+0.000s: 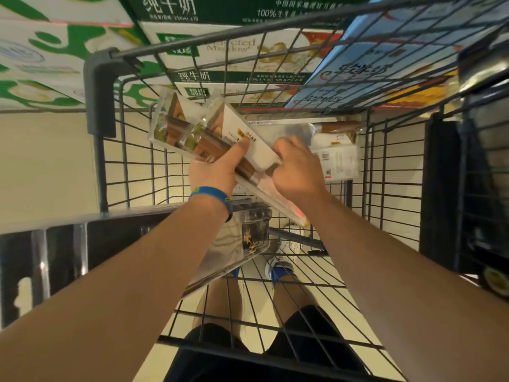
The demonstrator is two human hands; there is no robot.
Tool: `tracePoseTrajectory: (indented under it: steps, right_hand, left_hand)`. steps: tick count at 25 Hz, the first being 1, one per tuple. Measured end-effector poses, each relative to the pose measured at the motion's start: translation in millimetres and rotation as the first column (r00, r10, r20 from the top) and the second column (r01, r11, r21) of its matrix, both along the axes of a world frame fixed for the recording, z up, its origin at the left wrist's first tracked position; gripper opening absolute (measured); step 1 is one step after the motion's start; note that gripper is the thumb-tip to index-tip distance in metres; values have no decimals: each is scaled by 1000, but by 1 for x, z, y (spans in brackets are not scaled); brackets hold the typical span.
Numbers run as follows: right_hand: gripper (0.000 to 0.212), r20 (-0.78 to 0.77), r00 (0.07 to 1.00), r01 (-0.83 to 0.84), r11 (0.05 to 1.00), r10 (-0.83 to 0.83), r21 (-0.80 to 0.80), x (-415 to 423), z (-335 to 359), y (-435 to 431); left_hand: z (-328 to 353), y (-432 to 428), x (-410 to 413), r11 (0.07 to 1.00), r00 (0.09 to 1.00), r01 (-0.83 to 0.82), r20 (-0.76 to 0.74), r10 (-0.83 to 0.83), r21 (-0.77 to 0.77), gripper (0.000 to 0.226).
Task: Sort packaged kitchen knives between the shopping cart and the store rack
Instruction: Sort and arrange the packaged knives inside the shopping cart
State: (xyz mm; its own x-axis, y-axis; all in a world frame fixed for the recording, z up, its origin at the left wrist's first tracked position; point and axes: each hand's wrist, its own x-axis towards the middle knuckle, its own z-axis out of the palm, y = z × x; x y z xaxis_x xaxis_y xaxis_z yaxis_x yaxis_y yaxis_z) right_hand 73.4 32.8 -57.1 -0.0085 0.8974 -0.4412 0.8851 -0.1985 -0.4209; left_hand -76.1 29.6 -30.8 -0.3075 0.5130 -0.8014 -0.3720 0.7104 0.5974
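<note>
Held pack: a clear, rigid plastic blister pack of wooden-handled kitchen knives [192,128] is held up over the inside of the black wire shopping cart [99,86], tilted, its far end towards the cart's front-left corner.
Left hand: the left hand [217,172] grips the pack's near left edge from below, thumb laid across the top face. A blue rubber wristband [212,195] sits on the wrist.
Right hand: the right hand [297,166] curls its fingers round the pack's right edge, knuckles up.
In the cart: a second clear pack with a brown-handled knife and a white backing card [338,153] leans against the far wall. A third clear pack with a black, gold-lettered label [248,238] lies beneath the left forearm.
Progress: the sorting looks partway through, with one pack in hand and at least two lying in the cart. Whether the held one is going in or coming out cannot be told (no store rack is clearly in view).
Materials: the packs are glossy, stiff and glare-catching, with flat sealed flanges. The handles are warm brown wood and the card inserts matte white. The cart is a thin dark metal grid with a moulded grey corner piece.
Surroundings: green-and-white milk cartons [237,51] are stacked beyond the cart's front. The pale floor and the person's shoes show through the mesh.
</note>
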Motion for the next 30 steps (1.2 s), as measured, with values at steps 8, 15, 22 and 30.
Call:
tracePoseTrajectory:
  steps: [8,15,22,30]
  right_hand:
    - [63,439,892,71,924,110,-375,75,-39,3]
    - [56,517,801,-204,949,303,-240,74,-48,-4]
    - [19,446,895,48,994,2,-101,81,-22,-37]
    - [51,500,838,267,963,-219,-25,55,31,-106]
  left_hand:
    - [8,7,-4,969,986,-138,-121,115,-205,82]
    - [9,5,-2,975,982,-130,-161,101,-182,80]
    - [9,3,-4,973,979,-124,-185,88,-196,88]
    - [-1,1,-6,966,969,-112,-242,55,-231,58]
